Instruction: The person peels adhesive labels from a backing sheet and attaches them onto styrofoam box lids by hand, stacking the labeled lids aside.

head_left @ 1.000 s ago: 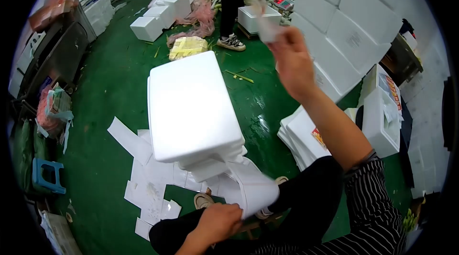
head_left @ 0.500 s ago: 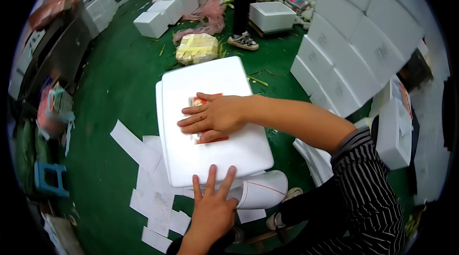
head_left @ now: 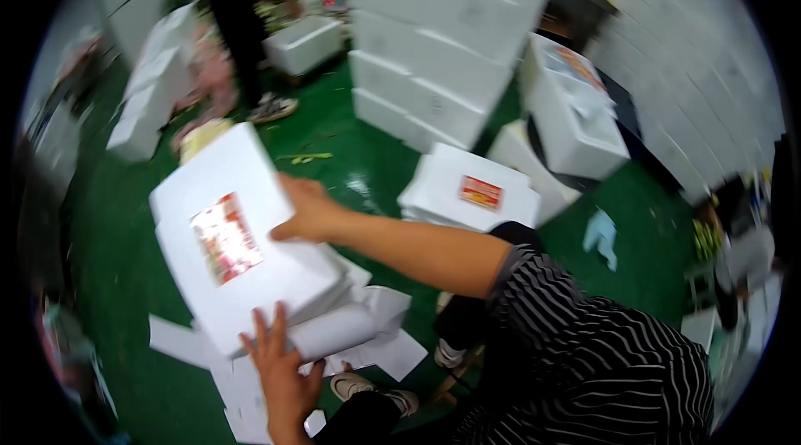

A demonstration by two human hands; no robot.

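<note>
A white foam lid with a red and white picture label lies at an angle on top of other white foam pieces. My right hand grips the lid's right edge, thumb on top, the other fingers mostly hidden behind the edge. At the near edge, my left hand rests with its fingers spread, their tips touching the lid. A roll of white label sheet sits just right of my left hand. Loose white paper sheets are on the floor below.
A stack of foam lids with a red label stands to the right. Behind rise stacked foam boxes. An open foam box holds printed sheets. Another person stands beyond, near a foam box. A blue glove-like item lies on the green floor.
The view has swung right. My right hand has left the label, now uncovered, and taken hold of the lid's right edge. The lid has turned; my left hand stays at its near edge.
</note>
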